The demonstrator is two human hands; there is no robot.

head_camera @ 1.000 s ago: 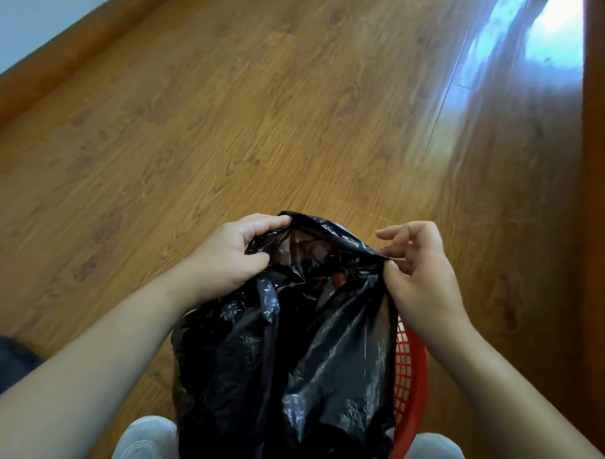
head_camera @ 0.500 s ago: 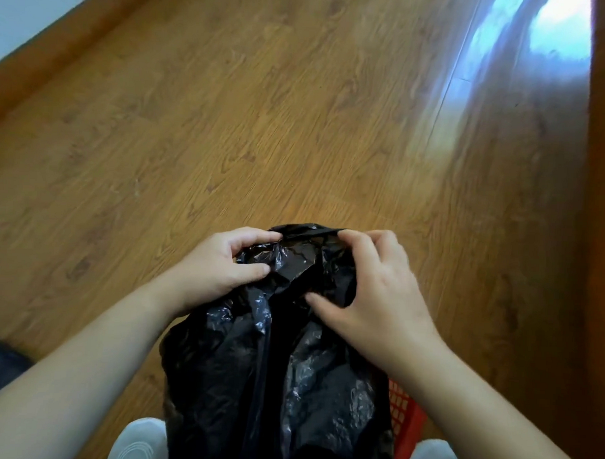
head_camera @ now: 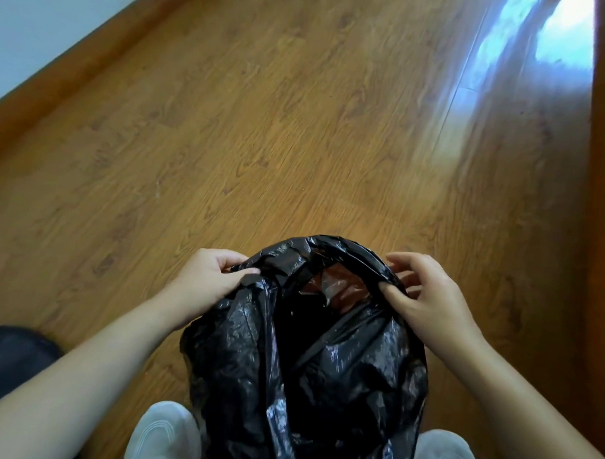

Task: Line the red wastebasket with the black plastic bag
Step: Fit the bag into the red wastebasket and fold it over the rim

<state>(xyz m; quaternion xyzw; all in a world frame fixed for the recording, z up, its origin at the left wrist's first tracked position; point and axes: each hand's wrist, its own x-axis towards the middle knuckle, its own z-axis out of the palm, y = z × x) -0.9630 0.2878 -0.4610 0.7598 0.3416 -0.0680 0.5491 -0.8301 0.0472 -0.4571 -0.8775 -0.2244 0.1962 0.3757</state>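
The black plastic bag (head_camera: 307,360) is held up in the lower middle of the frame, crinkled and shiny, with its mouth pulled partly open at the top. Something reddish is seen through the opening. The bag's left edge is pinched tight by the left hand (head_camera: 206,281). The right edge is pinched by the right hand (head_camera: 425,295), with the other fingers spread. Two white shoes (head_camera: 163,434) are seen below on the wooden floor (head_camera: 263,142).
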